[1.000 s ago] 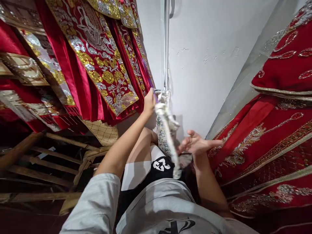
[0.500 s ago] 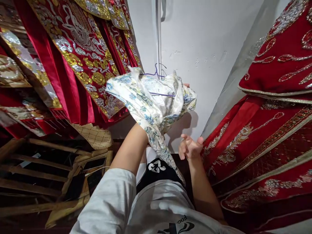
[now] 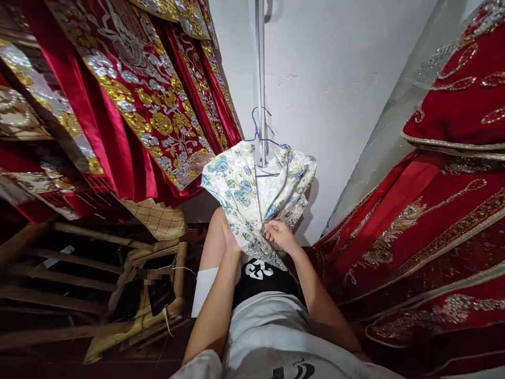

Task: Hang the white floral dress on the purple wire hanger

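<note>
A white floral shirt (image 3: 242, 192) with blue and yellow flowers hangs open at the neck on a thin purple hanger (image 3: 255, 123). Its lower part is gathered towards my lap. My right hand (image 3: 279, 235) has its fingers curled in a pinch on the shirt's front, low near the middle. At the lower left edge of the shirt is my left hand (image 3: 232, 243); its fingers are hidden behind the cloth, so their grip does not show.
Red embroidered garments with gold and silver sequins (image 3: 161, 123) hang at the left. More red beaded garments (image 3: 445, 210) hang at the right. A wooden chair (image 3: 179, 273) at lower left bears a dark phone (image 3: 161, 297) with a white cable. Behind the shirt rises a white wall (image 3: 315, 68).
The shirt now hangs upright and spread out, facing me. My left arm has drawn back from under it to its lower left edge. My right hand has moved left onto the shirt's front and closed.
</note>
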Demonstrator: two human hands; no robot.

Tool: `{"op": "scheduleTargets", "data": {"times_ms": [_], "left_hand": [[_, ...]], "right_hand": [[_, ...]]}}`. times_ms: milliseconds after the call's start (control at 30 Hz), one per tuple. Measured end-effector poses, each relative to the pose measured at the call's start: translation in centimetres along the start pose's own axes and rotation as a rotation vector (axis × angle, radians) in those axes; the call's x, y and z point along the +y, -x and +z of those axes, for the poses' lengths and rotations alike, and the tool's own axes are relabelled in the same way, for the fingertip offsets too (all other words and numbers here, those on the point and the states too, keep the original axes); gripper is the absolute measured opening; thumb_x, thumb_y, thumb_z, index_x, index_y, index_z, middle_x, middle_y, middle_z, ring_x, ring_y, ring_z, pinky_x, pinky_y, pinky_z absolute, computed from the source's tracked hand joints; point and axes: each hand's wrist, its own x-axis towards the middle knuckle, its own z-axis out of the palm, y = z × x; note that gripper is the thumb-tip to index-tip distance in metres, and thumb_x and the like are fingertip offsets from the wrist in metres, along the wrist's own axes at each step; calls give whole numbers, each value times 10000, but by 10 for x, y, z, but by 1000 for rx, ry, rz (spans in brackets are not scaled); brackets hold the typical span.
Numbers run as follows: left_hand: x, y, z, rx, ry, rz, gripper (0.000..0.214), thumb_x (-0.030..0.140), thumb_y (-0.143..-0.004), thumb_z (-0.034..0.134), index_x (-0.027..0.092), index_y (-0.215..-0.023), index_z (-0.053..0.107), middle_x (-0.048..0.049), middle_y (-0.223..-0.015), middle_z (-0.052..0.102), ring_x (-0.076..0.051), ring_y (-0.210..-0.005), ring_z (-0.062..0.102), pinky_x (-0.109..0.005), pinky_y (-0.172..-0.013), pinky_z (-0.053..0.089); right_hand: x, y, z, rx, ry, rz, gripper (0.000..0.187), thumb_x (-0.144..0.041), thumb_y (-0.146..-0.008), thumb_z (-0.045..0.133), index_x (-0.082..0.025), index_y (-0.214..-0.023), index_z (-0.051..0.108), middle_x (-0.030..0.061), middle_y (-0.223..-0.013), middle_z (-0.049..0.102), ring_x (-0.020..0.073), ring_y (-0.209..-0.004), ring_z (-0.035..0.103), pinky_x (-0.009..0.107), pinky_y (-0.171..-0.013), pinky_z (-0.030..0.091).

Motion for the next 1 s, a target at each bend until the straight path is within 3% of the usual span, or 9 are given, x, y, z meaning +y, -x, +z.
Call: {"op": "scheduleTargets", "data": {"times_ms": [100, 167, 267, 433, 567, 667, 800, 933, 1000], "left_hand": [[-3, 8, -12, 79, 40, -63, 625, 555, -639, 865, 196, -1121, 692, -109, -1149, 745, -385, -1238, 617, -503, -1059, 493], [-4, 11, -10, 136, -36, -129, 578, 362, -605, 905, 176, -1108, 689, -122, -1086, 762, -368, -1201, 650, -480, -1046, 506], [-11, 13, 2, 196, -109, -104, 598, 330, -617, 884, 148, -1142, 664, -138, -1068, 761, -345, -1126, 686, -464, -999, 533], [-34, 3, 1, 338, -270, 106, 555, 383, -675, 840, 169, -1146, 641, -120, -1142, 732, -300, -1143, 666, -418, -1009, 513], [-54, -6, -17, 663, -603, 357, 349, 334, -862, 607, 185, -1176, 575, -133, -1192, 655, -260, -1154, 626, -385, -1005, 491], [-66, -1, -17, 814, -753, 519, 426, 223, -886, 511, 194, -1307, 449, -169, -1308, 532, -237, -1172, 573, -389, -1015, 470], [-75, 9, 0, 605, -1012, 630, 392, 242, -894, 573, 198, -1275, 490, -162, -1279, 536, -272, -1201, 517, -433, -1045, 426], [-71, 1, 6, 263, -1028, 480, 241, 206, -894, 534, 198, -1133, 552, -115, -1104, 626, -246, -1040, 598, -395, -945, 472], [-67, -6, 4, 168, -1012, 410, 157, 194, -877, 523, 202, -1029, 564, -82, -995, 643, -232, -974, 619, -368, -902, 480]], "right_hand": [[-1, -5, 10, 12, -6, -1, 353, -501, -909, 546, -215, -701, 549, 4, -603, 619, 132, -505, 513, 255, -501, 378], [-2, -7, 15, 36, -20, -3, 362, -513, -926, 488, -228, -704, 515, 2, -601, 610, 136, -491, 509, 265, -495, 379], [-3, -6, 17, 73, -40, -7, 392, -565, -921, 469, -239, -704, 488, -16, -569, 561, 138, -488, 492, 273, -502, 384], [4, -3, 5, 190, -77, -53, 461, -646, -847, 586, -236, -671, 474, -38, -558, 498, 118, -492, 448, 265, -507, 365], [14, -6, -6, 295, -100, -12, 444, -654, -854, 547, -243, -717, 452, -38, -590, 499, 113, -491, 417, 261, -490, 336], [21, -12, -8, 345, -112, 12, 417, -636, -865, 506, -248, -731, 433, -42, -588, 498, 114, -488, 417, 259, -498, 341], [22, -17, 2, 280, -96, 43, 387, -606, -841, 529, -248, -713, 457, -28, -581, 558, 119, -461, 436, 261, -477, 335], [16, -16, 11, 172, -47, 53, 327, -518, -816, 583, -235, -667, 514, -40, -528, 562, 123, -459, 468, 247, -487, 361], [11, -14, 11, 129, -30, 55, 293, -453, -808, 591, -222, -633, 543, -43, -484, 546, 121, -454, 471, 236, -489, 360]]}}
